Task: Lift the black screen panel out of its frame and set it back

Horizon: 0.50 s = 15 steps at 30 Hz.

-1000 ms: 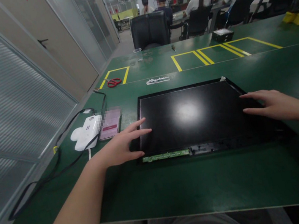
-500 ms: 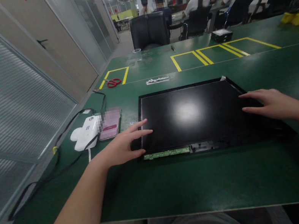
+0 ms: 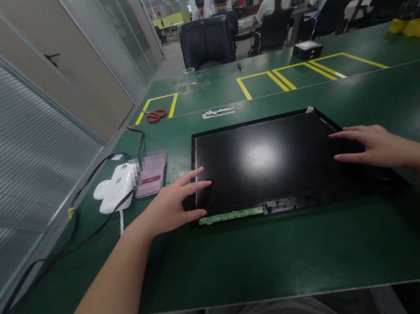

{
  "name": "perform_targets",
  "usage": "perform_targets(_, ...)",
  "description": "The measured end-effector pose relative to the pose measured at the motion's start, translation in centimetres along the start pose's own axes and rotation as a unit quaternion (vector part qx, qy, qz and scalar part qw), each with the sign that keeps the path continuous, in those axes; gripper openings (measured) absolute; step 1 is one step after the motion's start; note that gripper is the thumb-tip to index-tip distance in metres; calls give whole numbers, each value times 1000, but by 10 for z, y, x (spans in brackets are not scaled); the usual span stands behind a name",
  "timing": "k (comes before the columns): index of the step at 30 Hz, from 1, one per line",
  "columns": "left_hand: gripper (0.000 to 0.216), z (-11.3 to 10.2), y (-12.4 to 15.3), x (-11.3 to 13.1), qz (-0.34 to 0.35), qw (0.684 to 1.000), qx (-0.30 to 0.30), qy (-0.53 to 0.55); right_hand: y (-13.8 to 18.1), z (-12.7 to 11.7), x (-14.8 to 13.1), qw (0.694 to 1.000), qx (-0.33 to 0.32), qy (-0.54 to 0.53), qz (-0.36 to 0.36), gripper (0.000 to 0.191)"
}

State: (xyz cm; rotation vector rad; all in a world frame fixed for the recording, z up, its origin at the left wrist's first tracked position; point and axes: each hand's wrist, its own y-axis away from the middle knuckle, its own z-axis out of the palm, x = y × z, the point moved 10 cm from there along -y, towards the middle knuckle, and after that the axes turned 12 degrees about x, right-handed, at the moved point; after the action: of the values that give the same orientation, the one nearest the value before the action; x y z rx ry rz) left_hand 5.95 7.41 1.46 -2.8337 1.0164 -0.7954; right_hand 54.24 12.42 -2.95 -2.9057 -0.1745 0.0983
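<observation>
A black flat display panel [image 3: 263, 161] lies face up on the green table [image 3: 252, 258], with a thin green circuit strip [image 3: 231, 216] showing along its near edge. My left hand [image 3: 173, 204] rests flat at the panel's left edge, fingers spread and reaching onto the glass. On the panel's right side lies my right hand [image 3: 371, 147], palm down, fingers apart. Neither hand grips anything.
Left of the panel are a phone [image 3: 151, 174] and a white power strip [image 3: 115, 187] with black cables. Farther back lie red scissors [image 3: 156, 115], a plastic cup [image 3: 190, 76], small white parts [image 3: 218, 112] and a black box [image 3: 308, 49]. People sit at far desks.
Both hands stay flat on the panel. The view has shifted slightly; the panel and hands keep nearly the same positions.
</observation>
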Motion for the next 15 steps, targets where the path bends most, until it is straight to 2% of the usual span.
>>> perform_targets(5,56,0,0,3,3,1000,-2,-4,7,-3,-7,999,-37,-34,10,93)
perform_targets(10,56,-1,-1,3,10,1000,5,-15,24,2,-6,992,-113,-43,35,126)
perform_targets(15,57,0,-1,2,7,1000,2,-20,30,6,-11,987,-153,-49,25,132)
